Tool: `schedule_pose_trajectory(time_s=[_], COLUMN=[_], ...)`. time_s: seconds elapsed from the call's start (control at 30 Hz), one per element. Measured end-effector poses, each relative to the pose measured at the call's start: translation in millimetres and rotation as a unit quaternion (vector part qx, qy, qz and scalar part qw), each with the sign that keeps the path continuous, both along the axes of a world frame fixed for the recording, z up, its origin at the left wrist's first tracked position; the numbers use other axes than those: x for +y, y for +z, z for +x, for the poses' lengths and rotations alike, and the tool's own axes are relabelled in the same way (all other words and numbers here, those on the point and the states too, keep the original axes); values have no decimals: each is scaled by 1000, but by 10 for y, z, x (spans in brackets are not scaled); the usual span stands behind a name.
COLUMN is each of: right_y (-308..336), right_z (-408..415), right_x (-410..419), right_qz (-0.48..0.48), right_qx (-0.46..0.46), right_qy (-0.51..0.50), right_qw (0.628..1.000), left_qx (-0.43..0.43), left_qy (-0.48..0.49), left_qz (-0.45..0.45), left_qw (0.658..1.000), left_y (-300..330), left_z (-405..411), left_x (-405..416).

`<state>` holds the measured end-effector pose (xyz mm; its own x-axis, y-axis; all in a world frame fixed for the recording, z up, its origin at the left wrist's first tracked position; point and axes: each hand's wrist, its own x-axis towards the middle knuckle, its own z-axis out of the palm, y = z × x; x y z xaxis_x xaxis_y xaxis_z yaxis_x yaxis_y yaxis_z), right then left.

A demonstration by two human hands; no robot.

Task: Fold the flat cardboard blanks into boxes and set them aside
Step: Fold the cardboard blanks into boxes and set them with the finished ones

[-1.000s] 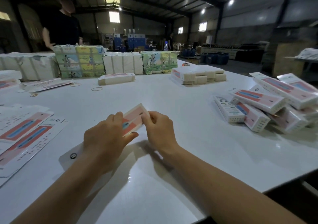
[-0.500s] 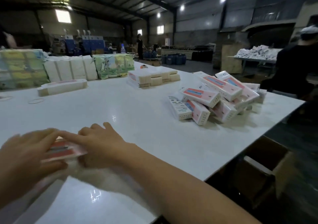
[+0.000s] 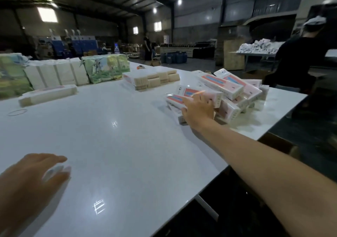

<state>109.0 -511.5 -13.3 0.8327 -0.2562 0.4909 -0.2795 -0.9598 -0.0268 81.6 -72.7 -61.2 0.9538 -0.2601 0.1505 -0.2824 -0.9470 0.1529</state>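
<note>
Bare table [image 3: 116, 136] centre; box pile [image 3: 228, 94] blocks right.

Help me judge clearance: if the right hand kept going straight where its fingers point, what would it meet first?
Probably the pile of folded boxes: the right hand is already at its near edge, though motion blur hides actual contact.

A folded box [image 3: 177, 100], white with a pink-and-blue printed panel, lies long-side up at the near left edge of a loose pile of folded boxes [image 3: 235, 91] of the same print, which are stacked askew near the desk's [image 3: 118, 136] far right corner.
</note>
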Motion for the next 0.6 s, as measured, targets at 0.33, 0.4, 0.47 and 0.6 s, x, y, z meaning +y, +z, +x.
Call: schedule_pose_trajectory(time_s=[0.33,0.4,0.47,0.6], right_y=[484,465,378,39], right_z=[-251,-392,-527,-738], right_x=[1207,1718,2183,2767], right_qz=[10,45,78,94], right_qx=[30,38,66,140], right_qy=[202,295,358,402], right_qw=[979,954,928,900], left_qx=[-81,-114,-125,-129], left_qy=[19,35,66,127], left_qz=[-125,-157,-184,-254], left_qw=[989,980,973,950], left_y=[104,219,273,287], left_z=[-313,-429,-480,-519], left_x=[-194,-282,-303,-282])
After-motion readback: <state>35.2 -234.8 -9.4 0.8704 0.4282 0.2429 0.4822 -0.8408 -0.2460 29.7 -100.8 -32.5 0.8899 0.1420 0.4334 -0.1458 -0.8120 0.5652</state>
